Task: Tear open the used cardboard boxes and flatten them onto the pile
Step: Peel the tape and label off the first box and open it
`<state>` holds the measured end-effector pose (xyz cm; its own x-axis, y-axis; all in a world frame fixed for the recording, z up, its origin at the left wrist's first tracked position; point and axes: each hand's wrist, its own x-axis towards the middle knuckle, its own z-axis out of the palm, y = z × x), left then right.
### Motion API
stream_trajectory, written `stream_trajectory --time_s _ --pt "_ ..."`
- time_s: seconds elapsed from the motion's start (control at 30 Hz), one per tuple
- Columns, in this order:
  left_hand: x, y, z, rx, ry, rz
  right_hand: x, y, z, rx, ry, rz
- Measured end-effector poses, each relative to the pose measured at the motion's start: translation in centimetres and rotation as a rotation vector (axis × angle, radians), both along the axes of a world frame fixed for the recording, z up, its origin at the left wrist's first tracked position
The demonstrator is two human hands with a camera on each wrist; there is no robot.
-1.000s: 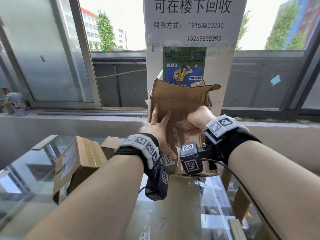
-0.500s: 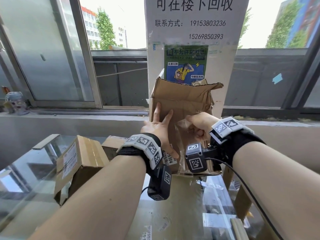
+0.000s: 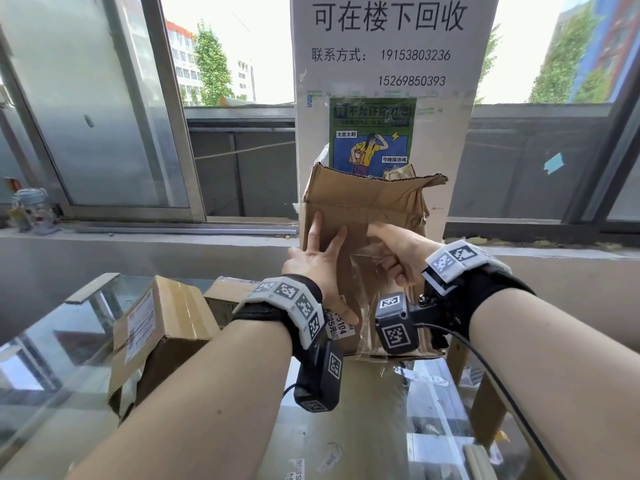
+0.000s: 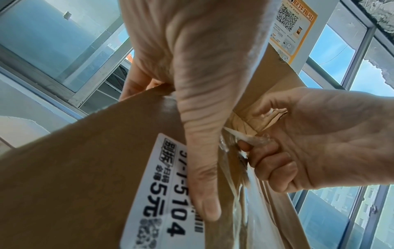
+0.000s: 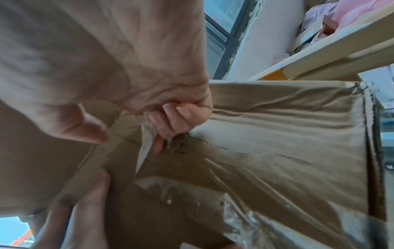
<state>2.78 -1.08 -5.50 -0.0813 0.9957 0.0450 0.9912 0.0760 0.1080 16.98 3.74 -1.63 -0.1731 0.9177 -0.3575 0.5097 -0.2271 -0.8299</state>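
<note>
**Two hands peel tape from an upright cardboard box**

A crumpled brown cardboard box [image 3: 363,216] stands upright at the far edge of a glass tabletop [image 3: 52,393], in front of a white pillar [image 3: 388,81] covered in notices. Its ragged top flaps are open. The left hand [image 3: 317,261] lies flat against the box's near face, fingers straight and spread, thumb pointing down toward a white label [image 3: 341,327]. The right hand [image 3: 401,254] has its fingers curled tight around a strip of clear tape [image 3: 367,254] peeling from the box's centre seam.

To the left of the held box, two more taped boxes [image 3: 162,323] sit on the glass, close by. Near the viewer the tabletop lies open. To the right, the table ends at a wooden leg [image 3: 485,403].

The left wrist view alone shows the label's printed digits and the tape bunched white between the right fingers [image 4: 275,166]. The right wrist view alone shows a crack in the cardboard beside the pinched tape, and shelves [image 5: 319,59] with parcels at far right.
</note>
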Motion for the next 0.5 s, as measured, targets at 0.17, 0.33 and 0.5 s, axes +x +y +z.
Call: stream_trajectory --time_s 0.17,0.33,0.5 --pt "-0.1 -0.1 0.0 0.000 0.001 -0.001 0.0 0.2 -1.1 0.256 -0.127 -0.009" --pt "-0.3 0.0 0.3 -0.015 0.010 -0.003 -0.1 0.8 -2.3 0.317 -0.190 -0.048" --pt "-0.3 0.0 0.4 -0.015 0.022 -0.008 0.5 0.4 -3.3 0.529 -0.338 0.015"
